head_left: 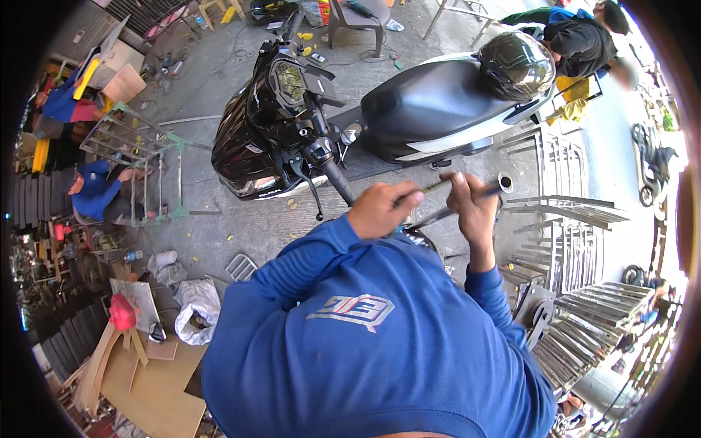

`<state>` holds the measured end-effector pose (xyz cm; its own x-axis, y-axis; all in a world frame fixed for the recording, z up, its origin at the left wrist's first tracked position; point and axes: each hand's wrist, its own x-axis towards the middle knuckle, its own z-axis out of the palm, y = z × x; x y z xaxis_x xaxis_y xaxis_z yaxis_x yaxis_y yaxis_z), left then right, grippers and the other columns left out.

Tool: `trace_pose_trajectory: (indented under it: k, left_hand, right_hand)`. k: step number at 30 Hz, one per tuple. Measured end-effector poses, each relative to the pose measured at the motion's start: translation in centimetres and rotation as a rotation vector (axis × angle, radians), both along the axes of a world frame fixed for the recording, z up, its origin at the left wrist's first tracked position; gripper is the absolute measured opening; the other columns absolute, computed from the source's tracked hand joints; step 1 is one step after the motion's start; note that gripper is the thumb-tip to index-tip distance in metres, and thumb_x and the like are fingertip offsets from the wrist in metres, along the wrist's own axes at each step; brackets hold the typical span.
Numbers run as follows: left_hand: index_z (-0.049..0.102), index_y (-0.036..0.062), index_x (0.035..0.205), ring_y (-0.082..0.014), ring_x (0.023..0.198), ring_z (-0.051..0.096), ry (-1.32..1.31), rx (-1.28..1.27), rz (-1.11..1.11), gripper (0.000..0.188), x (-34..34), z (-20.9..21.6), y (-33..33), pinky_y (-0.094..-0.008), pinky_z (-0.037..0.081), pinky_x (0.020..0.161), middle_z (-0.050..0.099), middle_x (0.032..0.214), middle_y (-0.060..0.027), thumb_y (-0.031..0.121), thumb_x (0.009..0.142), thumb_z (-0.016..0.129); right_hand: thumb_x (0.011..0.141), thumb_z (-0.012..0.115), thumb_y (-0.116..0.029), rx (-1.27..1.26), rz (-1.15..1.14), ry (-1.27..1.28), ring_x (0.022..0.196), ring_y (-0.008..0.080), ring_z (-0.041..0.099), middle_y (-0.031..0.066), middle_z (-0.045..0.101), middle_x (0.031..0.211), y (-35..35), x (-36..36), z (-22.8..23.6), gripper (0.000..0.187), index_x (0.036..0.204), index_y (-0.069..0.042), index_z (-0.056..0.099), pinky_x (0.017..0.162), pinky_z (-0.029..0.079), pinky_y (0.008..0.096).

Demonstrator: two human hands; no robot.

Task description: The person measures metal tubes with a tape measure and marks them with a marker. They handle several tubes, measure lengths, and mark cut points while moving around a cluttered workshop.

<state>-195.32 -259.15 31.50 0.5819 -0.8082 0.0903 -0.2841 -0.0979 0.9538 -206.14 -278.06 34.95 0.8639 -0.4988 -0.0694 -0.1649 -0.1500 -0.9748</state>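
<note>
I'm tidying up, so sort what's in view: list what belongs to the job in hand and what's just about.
In use:
- tube, in the right hand
- thin stick, in the left hand

Apparently just about:
- scooter
- sack
- chair

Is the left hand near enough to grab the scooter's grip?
Probably yes: the grip looks right beside the left hand, with nothing seen between them. But that hand holds a thin stick, which may get in the way.

Slanted metal tube, thin stick
</note>
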Motion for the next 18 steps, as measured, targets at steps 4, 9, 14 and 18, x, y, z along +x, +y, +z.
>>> trace_pose_trajectory:
  k: [4,9,14,18]
  left_hand:
    - [0.066,0.001,0.104,-0.01,0.066,0.063,0.444,-0.05,0.2,0.034,1.0,1.1,1.1,-0.0282,0.05,0.062,0.06,0.069,-0.0014,0.032,0.11,0.054]
    - [0.067,0.0008,0.107,-0.0093,0.066,0.063,0.489,-0.127,0.353,0.034,-1.1,3.6,0.8,-0.0257,0.05,0.064,0.06,0.071,-0.0018,0.031,0.111,0.052]
    - [0.068,-0.0004,0.117,-0.0094,0.064,0.061,0.45,-0.267,0.473,0.032,-4.0,3.8,1.4,-0.0264,0.05,0.065,0.063,0.071,-0.0029,0.026,0.11,0.051]
    - [0.07,0.0019,0.114,-0.0093,0.068,0.064,0.351,-0.233,0.344,0.034,-4.2,2.9,8.2,-0.0279,0.05,0.067,0.066,0.077,-0.0031,0.032,0.11,0.054]
  right_hand:
    - [0.103,0.059,-0.055,0.396,0.278,-0.341,0.053,0.0068,0.038,-0.0035,0.042,0.062,-5.6,3.9,-0.5,0.06,0.123,0.001,0.056,0.052,0.033,0.0239]
    - [0.097,0.039,-0.081,0.417,0.501,-0.335,0.056,0.0093,0.042,0.0003,0.046,0.064,-7.8,7.1,-1.2,0.083,0.116,-0.001,0.052,0.054,0.035,0.0262]
    - [0.101,0.041,-0.074,0.447,0.732,-0.33,0.064,0.0127,0.05,0.0039,0.052,0.071,-5.0,6.1,-3.0,0.076,0.096,0.0,0.057,0.06,0.04,0.0286]
    - [0.092,0.051,-0.081,0.445,0.926,-0.128,0.054,0.0145,0.043,0.0031,0.045,0.06,-0.2,4.0,-3.8,0.083,0.074,0.0,0.053,0.051,0.031,0.0322]
